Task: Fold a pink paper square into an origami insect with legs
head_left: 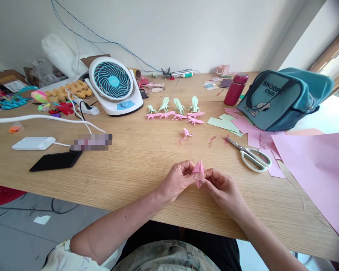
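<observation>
In the head view, both your arms reach in over the near edge of the table (138,158), one from each side, and your hands meet in front of you, a bit above the wood. Your left arm (115,222) slants up and to the right, with the wrist nearly straight. Your left hand (180,180) is closed in a pinch: the thumb lies flat across the front of the small pink fold (198,168), and the other fingers curl in behind it. Your right arm (265,237) slants up and to the left. Your right hand (222,186) is bent in too, with its thumb and pointing finger close together at the right side of the fold; you cannot tell if they squeeze it or just touch it. The fold sits between your two hands, with one tip up and one tip down. Past your hands, one pink figure (186,133) stands alone on the table, and behind it are more pink figures (179,116) and some green figures (179,106). The scissors (254,158) lie to the right of your right hand, near the big pink sheet (313,169).
</observation>
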Demonstrator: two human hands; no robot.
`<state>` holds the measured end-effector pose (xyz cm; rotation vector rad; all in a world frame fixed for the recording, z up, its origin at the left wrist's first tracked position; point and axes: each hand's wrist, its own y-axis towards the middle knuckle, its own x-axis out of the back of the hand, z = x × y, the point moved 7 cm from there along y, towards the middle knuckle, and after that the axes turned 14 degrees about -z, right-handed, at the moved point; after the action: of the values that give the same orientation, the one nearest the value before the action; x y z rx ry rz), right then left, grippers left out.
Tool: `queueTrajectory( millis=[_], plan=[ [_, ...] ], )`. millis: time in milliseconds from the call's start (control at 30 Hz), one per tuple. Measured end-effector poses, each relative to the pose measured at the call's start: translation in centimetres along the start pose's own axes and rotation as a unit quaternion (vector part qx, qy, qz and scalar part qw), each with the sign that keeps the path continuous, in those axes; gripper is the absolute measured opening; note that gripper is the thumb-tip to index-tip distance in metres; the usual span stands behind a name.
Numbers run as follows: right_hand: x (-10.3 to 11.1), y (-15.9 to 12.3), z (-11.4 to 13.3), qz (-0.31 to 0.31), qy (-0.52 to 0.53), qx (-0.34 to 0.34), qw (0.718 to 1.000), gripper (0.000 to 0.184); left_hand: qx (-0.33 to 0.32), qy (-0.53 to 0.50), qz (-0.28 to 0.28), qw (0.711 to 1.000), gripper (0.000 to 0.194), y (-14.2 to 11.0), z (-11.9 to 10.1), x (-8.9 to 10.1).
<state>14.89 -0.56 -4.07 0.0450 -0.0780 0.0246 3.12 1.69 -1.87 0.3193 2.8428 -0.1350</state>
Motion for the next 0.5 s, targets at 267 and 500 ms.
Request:
queueTrajectory(
  millis=[267,500],
  plan=[
    [-0.1,-0.3,-0.4,0.014,-0.057,-0.006,0.998,0.032,-0.020,0.115,-0.028,0.993,0.033,0.2,0.3,1.2],
    [-0.4,-0.4,-0.1,0.018,-0.060,-0.008,0.998,0.033,-0.031,0.131,-0.055,0.989,0.031,-0.1,-0.3,1.7]
  ],
)
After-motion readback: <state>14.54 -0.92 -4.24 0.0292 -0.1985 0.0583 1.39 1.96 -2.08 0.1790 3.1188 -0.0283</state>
